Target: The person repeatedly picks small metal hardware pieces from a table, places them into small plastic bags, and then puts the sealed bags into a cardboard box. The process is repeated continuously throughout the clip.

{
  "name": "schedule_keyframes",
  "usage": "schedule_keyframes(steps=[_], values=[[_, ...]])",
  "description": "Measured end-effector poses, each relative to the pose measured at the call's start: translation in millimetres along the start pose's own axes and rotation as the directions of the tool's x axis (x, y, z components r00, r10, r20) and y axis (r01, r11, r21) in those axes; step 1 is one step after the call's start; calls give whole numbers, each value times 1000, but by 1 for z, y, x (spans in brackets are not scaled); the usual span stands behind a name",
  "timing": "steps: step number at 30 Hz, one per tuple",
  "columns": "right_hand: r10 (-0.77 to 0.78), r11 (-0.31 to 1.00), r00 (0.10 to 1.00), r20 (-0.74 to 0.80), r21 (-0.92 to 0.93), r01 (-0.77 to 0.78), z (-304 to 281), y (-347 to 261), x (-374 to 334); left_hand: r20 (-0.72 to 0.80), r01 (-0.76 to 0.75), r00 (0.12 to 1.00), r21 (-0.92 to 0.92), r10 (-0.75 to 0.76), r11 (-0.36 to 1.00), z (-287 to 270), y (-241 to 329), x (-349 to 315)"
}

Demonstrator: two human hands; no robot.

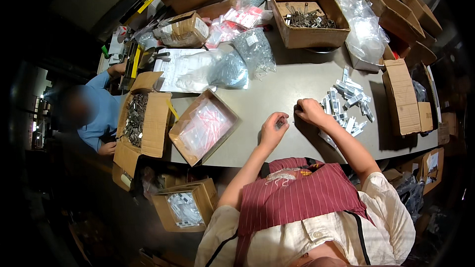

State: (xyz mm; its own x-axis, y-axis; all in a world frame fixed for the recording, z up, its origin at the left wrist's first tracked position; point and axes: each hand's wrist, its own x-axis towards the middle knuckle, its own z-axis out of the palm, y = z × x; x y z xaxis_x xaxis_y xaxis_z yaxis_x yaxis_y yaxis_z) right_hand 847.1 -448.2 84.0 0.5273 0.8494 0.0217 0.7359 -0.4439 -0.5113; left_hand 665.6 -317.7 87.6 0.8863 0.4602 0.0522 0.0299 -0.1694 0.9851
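Left hand (272, 131) grasping a dark piece (281, 122)
I can't tell what the right hand (311, 112) grips; its forearm (350, 147) could scatter pale parts (354, 100).

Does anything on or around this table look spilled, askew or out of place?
Only mildly: the pale parts beside the right hand lie jumbled loose on the table, whereas the metal parts at the far side are boxed. Whether that is a spill or deliberate, I cannot tell.

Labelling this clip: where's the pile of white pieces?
Head view, right of centre: the pile lies on the table beside the right hand, left of the cardboard box at the table's right end.
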Motion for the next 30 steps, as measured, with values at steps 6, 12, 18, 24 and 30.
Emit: schedule_keyframes(steps=[6, 12, 18, 24, 30], values=[[107, 991, 989, 106, 66, -114, 2, -17, -10, -97, 17, 995, 17, -15, 1000, -10, 3, -3], [15, 991, 999, 48, -135, -9, 14, -32, -26, -104, 32, 994, 17, -30, 999, -18, 7, -2], [32, 896, 999, 10, -444, -24, 10, -50, -42, -101, -20, 994, 159, 36, 987, -22, 8, -9], [-21, 996, 1000, 9, -84, 22, -11, -37, -39, -47, 13, 999, 190, -4, 982, -17, 4, -14], [-258, 881, 965, -52, 397, 257, -64, -95, -47, 5, -89, 996, 181, 90, 979, -3, 11, -9]])
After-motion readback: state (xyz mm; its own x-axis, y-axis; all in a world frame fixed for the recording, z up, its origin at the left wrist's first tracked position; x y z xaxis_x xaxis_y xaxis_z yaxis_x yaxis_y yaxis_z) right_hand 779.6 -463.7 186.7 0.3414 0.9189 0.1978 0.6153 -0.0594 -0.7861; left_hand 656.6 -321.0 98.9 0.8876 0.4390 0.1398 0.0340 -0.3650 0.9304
